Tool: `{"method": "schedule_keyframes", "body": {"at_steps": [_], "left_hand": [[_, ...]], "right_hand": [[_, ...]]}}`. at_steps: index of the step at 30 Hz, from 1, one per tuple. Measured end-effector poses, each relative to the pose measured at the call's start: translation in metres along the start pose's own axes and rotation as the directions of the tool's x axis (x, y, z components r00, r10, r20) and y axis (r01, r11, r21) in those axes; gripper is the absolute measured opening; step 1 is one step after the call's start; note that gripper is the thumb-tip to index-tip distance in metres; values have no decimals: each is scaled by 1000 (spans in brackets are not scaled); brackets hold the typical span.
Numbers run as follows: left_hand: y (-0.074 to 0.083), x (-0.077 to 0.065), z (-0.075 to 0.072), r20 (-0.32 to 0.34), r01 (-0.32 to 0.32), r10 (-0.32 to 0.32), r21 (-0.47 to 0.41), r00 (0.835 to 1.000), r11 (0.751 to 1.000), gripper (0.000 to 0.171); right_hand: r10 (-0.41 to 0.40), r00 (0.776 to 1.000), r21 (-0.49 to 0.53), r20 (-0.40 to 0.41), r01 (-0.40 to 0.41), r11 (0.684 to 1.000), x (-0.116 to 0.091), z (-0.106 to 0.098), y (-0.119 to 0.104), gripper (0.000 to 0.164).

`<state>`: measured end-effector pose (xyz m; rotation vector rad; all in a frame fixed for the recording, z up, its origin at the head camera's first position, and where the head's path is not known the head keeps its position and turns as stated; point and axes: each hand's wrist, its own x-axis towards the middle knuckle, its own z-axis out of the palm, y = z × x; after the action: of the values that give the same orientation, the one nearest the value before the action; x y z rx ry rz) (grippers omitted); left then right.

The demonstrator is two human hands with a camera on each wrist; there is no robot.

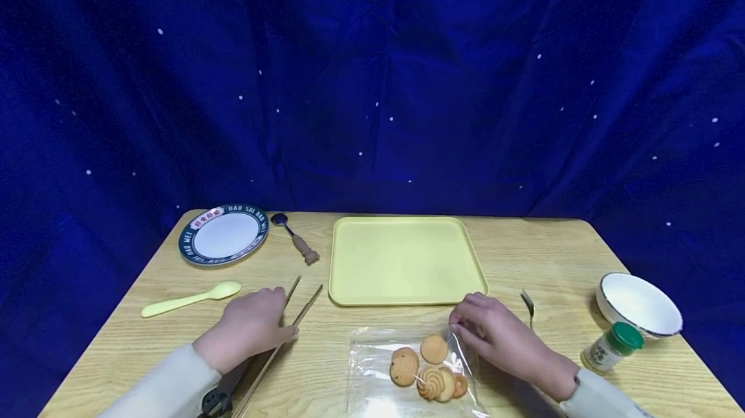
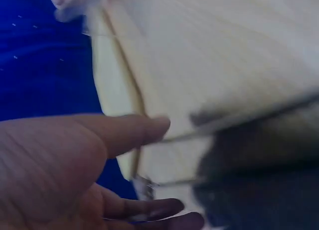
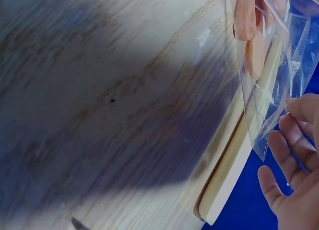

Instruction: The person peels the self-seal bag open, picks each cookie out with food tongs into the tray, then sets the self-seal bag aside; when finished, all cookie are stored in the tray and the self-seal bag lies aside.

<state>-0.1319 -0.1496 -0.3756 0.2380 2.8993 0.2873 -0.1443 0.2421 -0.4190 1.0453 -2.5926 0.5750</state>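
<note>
My left hand (image 1: 253, 324) grips a pair of tongs (image 1: 308, 305), thumb along one arm and fingers by the other. The serrated tips point toward the tray. In the blurred left wrist view, the thumb (image 2: 144, 130) lies against one tong arm (image 2: 239, 121). My right hand (image 1: 500, 340) pinches the upper right corner of a clear plastic bag (image 1: 369, 376). Several round cookies (image 1: 404, 366) show through the film. In the right wrist view, the bag's corner (image 3: 261, 140) meets the thumb and forefinger, while the other fingers are loosely bent.
A yellow tray (image 1: 407, 263) lies beyond the bag. At left are a patterned plate (image 1: 227, 237), a spoon with a bear handle (image 1: 302, 248) and a pale yellow spoon (image 1: 189, 300). A fork (image 1: 528, 307), green-capped shaker (image 1: 611, 347) and white bowl (image 1: 640, 305) stand right.
</note>
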Motion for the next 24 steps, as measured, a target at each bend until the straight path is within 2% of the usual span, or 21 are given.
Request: {"method": "schedule_keyframes", "body": {"at_steps": [2, 5, 10, 13, 15, 20, 22, 24], "left_hand": [[-10, -5, 4, 30, 41, -42, 23, 999, 999, 43], [-18, -9, 10, 82, 82, -80, -16, 993, 996, 44], [-22, -10, 16, 102, 74, -67, -71, 993, 995, 37], [-23, -10, 18, 103, 71, -60, -109, 993, 991, 30], [-24, -10, 19, 115, 91, -76, -137, 990, 986, 30], [-29, -12, 18, 149, 156, -124, -221, 981, 963, 50], [-33, -13, 17, 146, 139, -104, -254, 984, 957, 59], [-39, -15, 15, 136, 90, -48, -317, 990, 944, 51]], "right_hand": [[1, 1000, 10, -3, -1, 1000, 0, 0, 0, 13], [-13, 1000, 13, -6, 13, 1000, 0, -1, 0, 14], [-43, 999, -11, -7, 43, 999, 2, -1, -1, 13], [-38, 999, -24, 2, 38, 999, 4, 1, -1, 13], [-24, 1000, -24, 12, 24, 999, 4, 1, -1, 12], [-8, 1000, 4, 26, 8, 1000, 3, 2, -1, 9], [-10, 1000, 17, 25, 10, 1000, 3, 2, -1, 9], [-8, 1000, 20, 24, 8, 1000, 3, 3, -1, 11]]}}
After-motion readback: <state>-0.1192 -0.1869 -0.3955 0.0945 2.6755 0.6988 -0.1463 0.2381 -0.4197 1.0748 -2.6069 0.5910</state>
